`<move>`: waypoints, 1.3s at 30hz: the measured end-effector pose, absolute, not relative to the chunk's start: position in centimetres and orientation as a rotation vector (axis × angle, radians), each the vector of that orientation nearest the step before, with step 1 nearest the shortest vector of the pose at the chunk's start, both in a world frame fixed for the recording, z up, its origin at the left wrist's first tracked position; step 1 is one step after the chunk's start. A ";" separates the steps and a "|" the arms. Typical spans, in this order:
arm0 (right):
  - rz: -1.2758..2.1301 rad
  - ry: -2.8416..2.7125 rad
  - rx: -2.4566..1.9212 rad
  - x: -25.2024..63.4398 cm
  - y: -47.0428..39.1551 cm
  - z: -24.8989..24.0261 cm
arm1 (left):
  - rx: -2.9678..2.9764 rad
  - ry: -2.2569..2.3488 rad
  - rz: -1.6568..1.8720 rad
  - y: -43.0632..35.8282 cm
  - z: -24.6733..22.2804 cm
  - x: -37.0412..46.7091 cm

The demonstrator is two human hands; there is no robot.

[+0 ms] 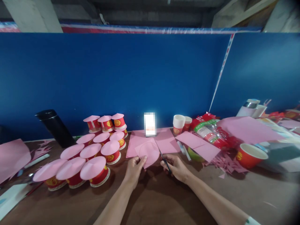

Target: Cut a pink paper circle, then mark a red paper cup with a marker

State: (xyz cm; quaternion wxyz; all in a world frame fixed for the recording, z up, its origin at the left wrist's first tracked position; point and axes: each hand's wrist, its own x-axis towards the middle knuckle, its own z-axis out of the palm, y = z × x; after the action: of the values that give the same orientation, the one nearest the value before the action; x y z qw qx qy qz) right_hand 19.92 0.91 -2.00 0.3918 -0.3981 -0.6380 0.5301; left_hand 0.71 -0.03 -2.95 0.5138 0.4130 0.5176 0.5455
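Note:
My left hand point(137, 168) pinches the lower left edge of a piece of pink paper point(150, 152), which has a round outline on it. In my right hand point(175, 167) is a pair of dark scissors point(167, 163), its blades pointing up and left at the paper's right side. Whether the blades touch the paper I cannot tell. Behind the held piece lie larger pink sheets point(167, 140), flat on the brown table point(150, 200). A phone point(150, 124) with a bright, blurred-out screen stands upright at their back edge.
Several red paper cups with pink cone tops point(93, 168) stand in rows at the left, near a black flask point(56, 128). To the right are stacked paper cups point(179, 123), a bagged cup pack point(206, 128), pink scraps point(231, 164) and a single red cup point(252, 156). A blue partition point(131, 72) rises behind.

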 end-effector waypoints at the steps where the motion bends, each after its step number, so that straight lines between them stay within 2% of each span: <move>1: 1.345 -1.620 -1.007 19.9 0.9 -2.0 | 0.992 1.242 1.312 0.0 -3.0 0.7; 39: 1.286 -1.677 -0.967 20.1 1.1 -2.1 | 0.972 1.188 1.397 0.2 -2.6 0.7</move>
State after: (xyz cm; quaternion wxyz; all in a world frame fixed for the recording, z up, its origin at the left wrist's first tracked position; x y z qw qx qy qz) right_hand 20.11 1.05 -2.06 0.3974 -0.3819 -0.6622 0.5076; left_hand 0.73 0.15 -2.64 0.5083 0.4032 0.4930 0.5796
